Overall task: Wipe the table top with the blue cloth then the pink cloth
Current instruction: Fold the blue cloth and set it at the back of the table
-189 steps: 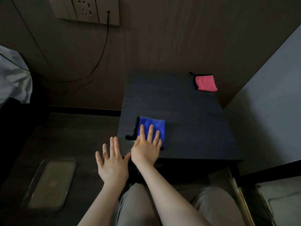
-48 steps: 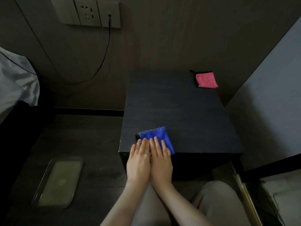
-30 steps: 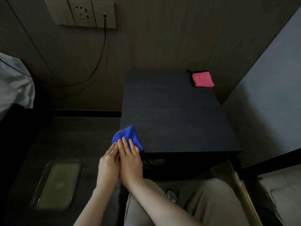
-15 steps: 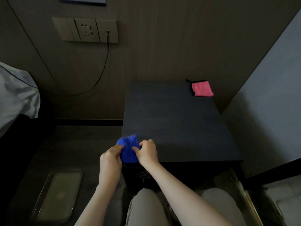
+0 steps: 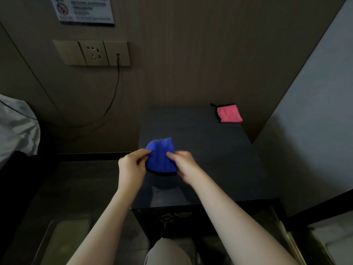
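Note:
The blue cloth (image 5: 161, 156) is held up above the left part of the dark table top (image 5: 206, 150), bunched between both hands. My left hand (image 5: 131, 167) pinches its left edge and my right hand (image 5: 184, 165) pinches its right edge. A shadow of the cloth falls on the table below it. The pink cloth (image 5: 228, 116), folded with a black trim, lies flat at the table's far right corner, away from both hands.
A wall socket panel (image 5: 93, 53) with a plugged-in black cable (image 5: 112, 96) is on the wall to the left. White bedding (image 5: 17, 129) sits at the far left. A clear tray (image 5: 63, 243) lies on the floor at lower left. A grey wall panel (image 5: 313, 115) borders the table's right side.
Both hands have lifted the blue cloth off the table's front left edge and now hold it higher and farther over the top. The view has tilted up. The pink cloth has not moved.

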